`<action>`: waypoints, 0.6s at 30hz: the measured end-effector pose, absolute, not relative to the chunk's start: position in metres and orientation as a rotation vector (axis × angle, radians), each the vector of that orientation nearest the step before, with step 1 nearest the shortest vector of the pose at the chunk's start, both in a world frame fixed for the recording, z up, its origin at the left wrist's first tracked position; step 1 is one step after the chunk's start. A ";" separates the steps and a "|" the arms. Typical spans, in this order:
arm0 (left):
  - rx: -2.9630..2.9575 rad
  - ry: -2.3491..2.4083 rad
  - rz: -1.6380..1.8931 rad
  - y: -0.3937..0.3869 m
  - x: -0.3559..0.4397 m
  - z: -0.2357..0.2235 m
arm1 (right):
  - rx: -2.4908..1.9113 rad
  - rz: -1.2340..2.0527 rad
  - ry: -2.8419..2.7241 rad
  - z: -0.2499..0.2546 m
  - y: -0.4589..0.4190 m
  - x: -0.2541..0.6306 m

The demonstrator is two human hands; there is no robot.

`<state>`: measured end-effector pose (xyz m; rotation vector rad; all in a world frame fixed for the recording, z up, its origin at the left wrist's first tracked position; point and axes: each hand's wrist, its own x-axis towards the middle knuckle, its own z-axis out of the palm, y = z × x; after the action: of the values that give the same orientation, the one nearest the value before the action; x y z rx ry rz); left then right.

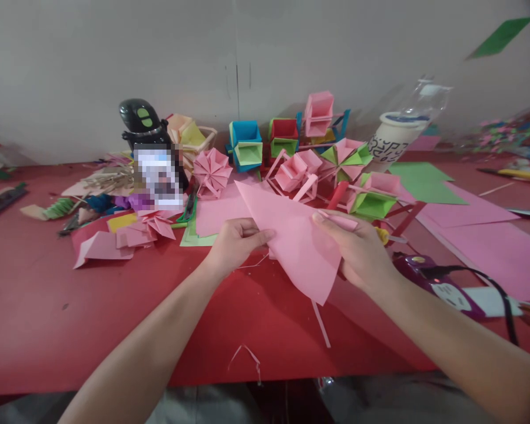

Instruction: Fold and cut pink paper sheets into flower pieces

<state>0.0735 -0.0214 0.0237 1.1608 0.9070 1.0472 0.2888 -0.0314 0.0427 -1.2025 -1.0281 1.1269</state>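
A sheet of pink paper (291, 235) is held up above the red table, tilted and slightly curved, one corner pointing to the upper left. My left hand (238, 244) pinches its left edge between thumb and fingers. On the right side, my right hand (357, 244) grips the paper with the thumb on top; its other fingers are mostly hidden behind. A narrow pink edge or fold shows along the right thumb. Below the sheet, a thin pink paper strip (321, 324) lies on the table.
Folded paper models, including a blue box (246, 144) and a pink pinwheel shape (212, 172), stand along the back. A black phone stand (148, 126) is at the left. To the right are a patterned cup (393, 138), pink sheets (499, 253) and a purple corded device (441, 285).
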 end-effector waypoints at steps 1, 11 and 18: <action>1.158 0.917 1.051 -0.021 0.074 0.024 | -1.206 1.128 -1.025 0.043 -0.032 0.288; 1.151 0.961 1.042 -0.024 0.078 0.027 | -1.245 1.102 -0.947 0.042 -0.032 0.286; 1.174 0.938 0.996 -0.027 0.080 0.027 | -1.153 1.118 -0.897 0.041 -0.030 0.286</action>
<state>0.0802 -0.0273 0.0274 1.1743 0.9385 0.9963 0.2859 -0.0300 0.0414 -1.1532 -0.8966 1.1184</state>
